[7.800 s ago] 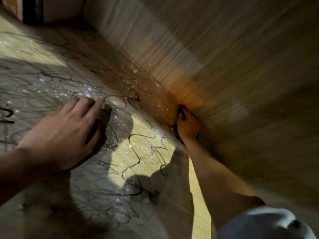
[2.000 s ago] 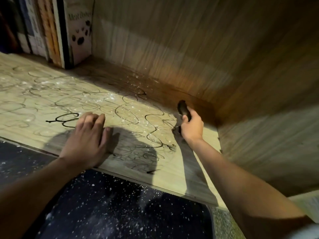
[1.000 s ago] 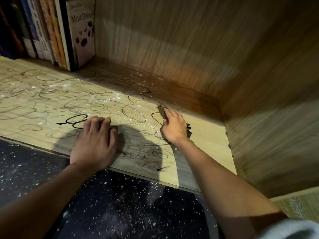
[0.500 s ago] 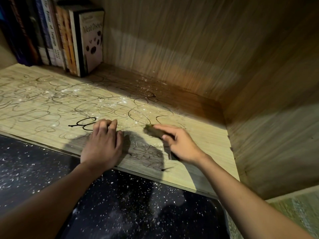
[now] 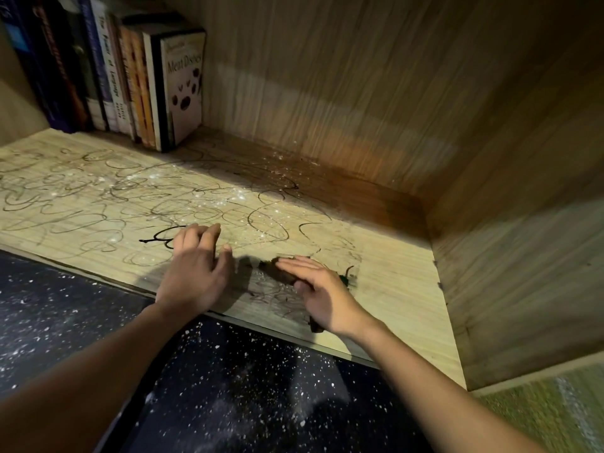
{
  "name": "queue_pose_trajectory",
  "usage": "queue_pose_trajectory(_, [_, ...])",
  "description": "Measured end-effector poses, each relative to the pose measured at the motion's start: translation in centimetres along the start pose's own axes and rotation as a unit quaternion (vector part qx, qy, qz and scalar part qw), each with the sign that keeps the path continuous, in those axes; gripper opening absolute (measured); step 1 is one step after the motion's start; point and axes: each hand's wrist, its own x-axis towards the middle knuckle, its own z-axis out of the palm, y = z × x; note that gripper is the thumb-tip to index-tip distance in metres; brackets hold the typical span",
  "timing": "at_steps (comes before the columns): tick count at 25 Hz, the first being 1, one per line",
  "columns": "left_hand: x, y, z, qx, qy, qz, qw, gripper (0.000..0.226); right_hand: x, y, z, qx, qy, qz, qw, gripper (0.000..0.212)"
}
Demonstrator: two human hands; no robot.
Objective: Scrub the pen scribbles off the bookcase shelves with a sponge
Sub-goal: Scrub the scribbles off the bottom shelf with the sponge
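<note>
The light wooden bookcase shelf (image 5: pixel 392 282) is covered in looping dark pen scribbles (image 5: pixel 108 204), with wet droplets glinting among them. My right hand (image 5: pixel 322 294) presses a dark sponge (image 5: pixel 277 271) flat onto the shelf near its front edge, fingers straight over it; only the sponge's left end shows beyond my fingertips. My left hand (image 5: pixel 196 269) rests flat on the shelf just left of the sponge, fingers spread, beside a thick black scribble (image 5: pixel 157 238).
A row of upright books (image 5: pixel 130 76) stands at the back left of the shelf. The bookcase back wall (image 5: pixel 327 76) and right side wall (image 5: pixel 523 223) close the compartment. Below the front edge lies a dark speckled floor (image 5: pixel 228 387).
My right hand has dragged the sponge from the back right corner forward and left toward the front edge. The strokes at the right end look fainter. My left hand has stayed put.
</note>
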Motion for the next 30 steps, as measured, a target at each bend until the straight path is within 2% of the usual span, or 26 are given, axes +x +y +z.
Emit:
queue_pose_trajectory(1, [0.0, -0.4, -0.3, -0.009, 0.019, -0.011, 1.000, 0.076, -0.2, -0.6, -0.9, 0.069, 0.010, 0.037, 0.997, 0.052])
queue_pose_trajectory(3, [-0.1, -1.5, -0.8, 0.008, 0.060, -0.027, 0.998, 0.072, -0.3, -0.5, -2.6, 0.147, 0.115, 0.098, 0.977, 0.049])
queue_pose_trajectory(4, [-0.3, -2.0, -1.0, 0.028, 0.068, -0.027, 0.997, 0.070, -0.1, 0.1, -3.1, 0.122, 0.173, 0.111, 0.971, 0.047])
queue_pose_trajectory(5, [-0.4, -2.4, -1.1, 0.052, 0.065, -0.022, 0.996, 0.069, 0.2, 0.8, -3.4, 0.075, 0.195, 0.119, 0.971, 0.044])
queue_pose_trajectory(8, [-0.6, -2.7, -0.9, 0.127, 0.036, -0.002, 0.991, 0.067, -0.3, 1.4, -1.5, -0.117, 0.099, 0.124, 0.980, 0.042])
queue_pose_trajectory(10, [-0.4, -2.7, -0.7, 0.147, 0.030, 0.004, 0.989, 0.067, -0.6, 1.1, 0.4, -0.174, 0.117, 0.084, 0.974, 0.045])
queue_pose_trajectory(12, [-0.4, -2.8, -0.7, 0.155, 0.028, 0.002, 0.987, 0.068, -0.6, 0.2, 1.8, -0.145, 0.151, 0.067, 0.976, 0.043])
queue_pose_trajectory(16, [-0.5, -3.0, -0.9, 0.153, 0.024, 0.008, 0.988, 0.070, -0.9, -1.5, 2.4, 0.025, 0.114, 0.000, 0.993, 0.036])
queue_pose_trajectory(17, [-0.5, -3.1, -0.9, 0.154, 0.027, 0.008, 0.988, 0.070, -1.2, -1.8, 1.7, 0.065, 0.123, 0.016, 0.990, 0.036])
queue_pose_trajectory(19, [-0.6, -3.4, -0.9, 0.155, 0.037, 0.005, 0.987, 0.068, -2.0, -1.2, -0.3, 0.132, 0.202, 0.078, 0.967, 0.041])
queue_pose_trajectory(20, [-0.6, -3.4, -0.9, 0.157, 0.041, 0.004, 0.987, 0.068, -2.6, -0.2, -1.4, 0.119, 0.256, 0.107, 0.953, 0.044])
queue_pose_trajectory(22, [-0.6, -3.5, -0.8, 0.162, 0.045, 0.010, 0.986, 0.067, -3.9, 1.7, -2.6, -0.027, 0.309, 0.164, 0.937, 0.048])
queue_pose_trajectory(24, [-0.6, -3.5, -0.8, 0.169, 0.044, 0.019, 0.984, 0.067, -5.4, 2.3, -1.0, -0.169, 0.295, 0.191, 0.921, 0.052])
queue_pose_trajectory(26, [-0.6, -3.4, -0.7, 0.175, 0.042, 0.026, 0.983, 0.066, -6.4, 1.0, 1.9, -0.227, 0.291, 0.163, 0.915, 0.061])
queue_pose_trajectory(28, [-0.8, -3.3, -0.9, 0.174, 0.049, 0.028, 0.983, 0.064, -6.6, -1.8, 4.6, -0.200, 0.253, 0.126, 0.938, 0.064])
queue_pose_trajectory(30, [-1.0, -3.3, -1.2, 0.173, 0.048, 0.027, 0.983, 0.063, -5.9, -3.5, 5.5, -0.131, 0.176, 0.092, 0.971, 0.056])
